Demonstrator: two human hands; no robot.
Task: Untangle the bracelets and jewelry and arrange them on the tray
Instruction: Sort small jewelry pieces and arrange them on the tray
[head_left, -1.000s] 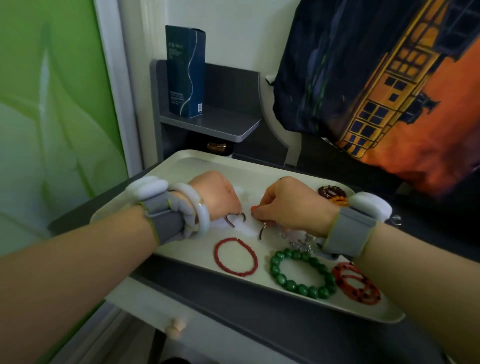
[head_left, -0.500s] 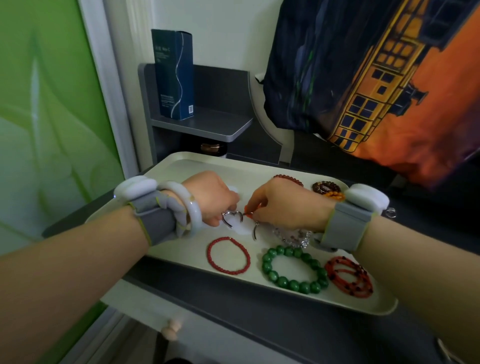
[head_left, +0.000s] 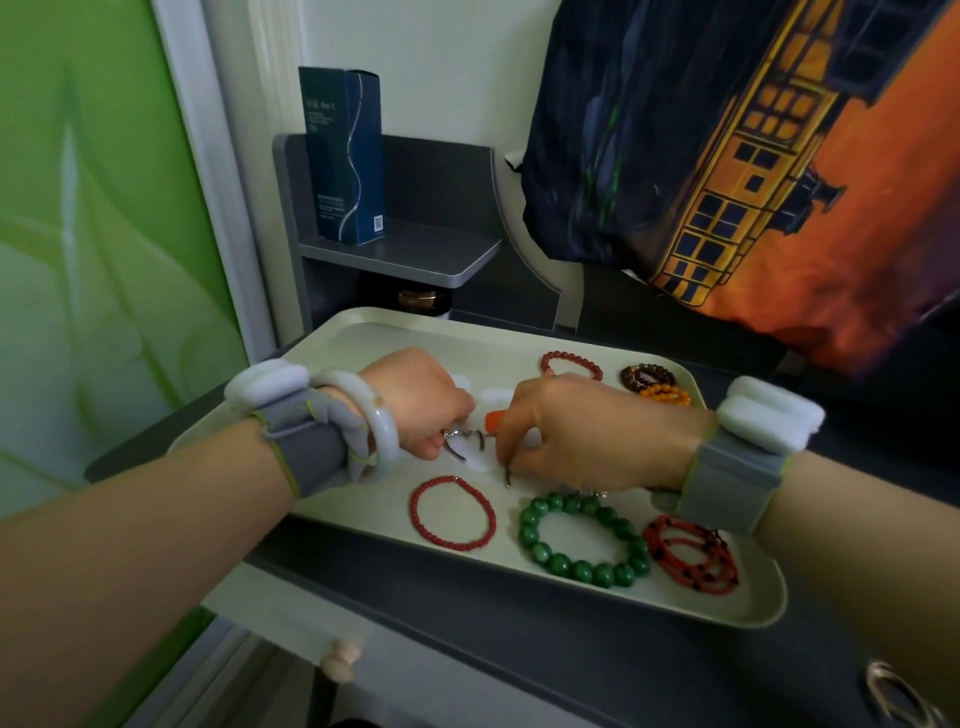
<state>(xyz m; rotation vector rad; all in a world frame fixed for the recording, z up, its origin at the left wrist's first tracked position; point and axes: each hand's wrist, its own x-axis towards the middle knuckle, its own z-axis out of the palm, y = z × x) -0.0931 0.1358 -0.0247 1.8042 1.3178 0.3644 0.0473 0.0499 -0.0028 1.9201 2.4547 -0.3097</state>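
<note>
A cream tray (head_left: 363, 332) lies on a dark desk. Over its middle, my left hand (head_left: 415, 400) pinches a silver heart-shaped bangle (head_left: 465, 441). My right hand (head_left: 576, 431) meets it from the right, fingers closed on silver jewelry, a metal end (head_left: 507, 475) sticking out below. Laid flat on the tray are a thin red bead bracelet (head_left: 452, 512), a green bead bracelet (head_left: 584, 540) and a red-and-black coiled one (head_left: 693, 556) in front. At the back are a dark red bracelet (head_left: 571, 361), a brown one (head_left: 649, 375) and an orange one (head_left: 665, 396).
A dark blue box (head_left: 345, 156) stands on a grey shelf (head_left: 405, 257) behind the tray. A patterned orange and navy cloth (head_left: 753, 171) hangs at the right. A green panel (head_left: 93, 234) lines the left. A drawer knob (head_left: 340, 660) sits below the desk edge.
My hands have come closer together over the tray's middle, and the silver heart bangle now shows between them. The view has shifted, revealing the back bracelets.
</note>
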